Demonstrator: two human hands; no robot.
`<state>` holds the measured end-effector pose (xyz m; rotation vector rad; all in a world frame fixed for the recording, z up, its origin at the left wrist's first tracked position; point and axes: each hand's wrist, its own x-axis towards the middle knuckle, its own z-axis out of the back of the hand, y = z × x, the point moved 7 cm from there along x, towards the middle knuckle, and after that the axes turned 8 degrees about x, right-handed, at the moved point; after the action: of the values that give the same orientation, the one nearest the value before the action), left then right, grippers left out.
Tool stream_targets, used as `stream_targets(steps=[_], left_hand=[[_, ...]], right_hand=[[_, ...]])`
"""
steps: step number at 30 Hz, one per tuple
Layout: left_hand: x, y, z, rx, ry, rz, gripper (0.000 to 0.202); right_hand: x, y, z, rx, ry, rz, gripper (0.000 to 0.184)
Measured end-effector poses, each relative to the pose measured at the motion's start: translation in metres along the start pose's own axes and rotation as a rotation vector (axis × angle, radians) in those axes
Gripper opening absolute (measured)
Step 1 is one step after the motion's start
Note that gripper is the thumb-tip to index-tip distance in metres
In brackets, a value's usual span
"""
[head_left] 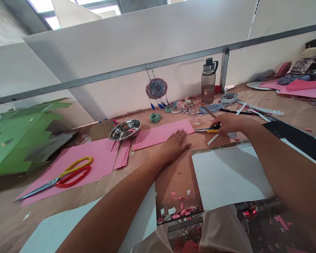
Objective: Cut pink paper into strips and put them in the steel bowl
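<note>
My left hand lies flat and open on the brown table, its fingertips on the near edge of a long pink paper strip. My right hand is closed on a yellow and black utility knife, whose blade points left at the strip's right end. A small white sliver lies just below the knife. A white sheet lies under my right forearm.
A steel bowl sits left of the strip. Red and yellow scissors rest on a large pink sheet. A green cardboard box stands far left. A water bottle, tape roll, dreamcatcher and tangled cords line the partition.
</note>
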<state>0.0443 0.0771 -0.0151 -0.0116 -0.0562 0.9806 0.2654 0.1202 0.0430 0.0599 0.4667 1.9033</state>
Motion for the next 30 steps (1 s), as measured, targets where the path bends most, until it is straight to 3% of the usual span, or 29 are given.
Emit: stream_targets(steps=[10,17,30], left_hand=[[0.000,0.003,-0.005,0.016,-0.048,-0.016,0.073],[0.001,0.001,-0.002,0.010,0.006,0.007,0.077],[0.001,-0.002,0.001,-0.023,0.010,0.017,0.077]], right_hand=[[-0.003,0.030,-0.013,-0.017,0.065,0.069,0.033],[-0.001,0.036,-0.017,-0.044,0.039,0.073,0.034],[0.005,0.058,-0.033,-0.049,0.034,0.223,0.037]])
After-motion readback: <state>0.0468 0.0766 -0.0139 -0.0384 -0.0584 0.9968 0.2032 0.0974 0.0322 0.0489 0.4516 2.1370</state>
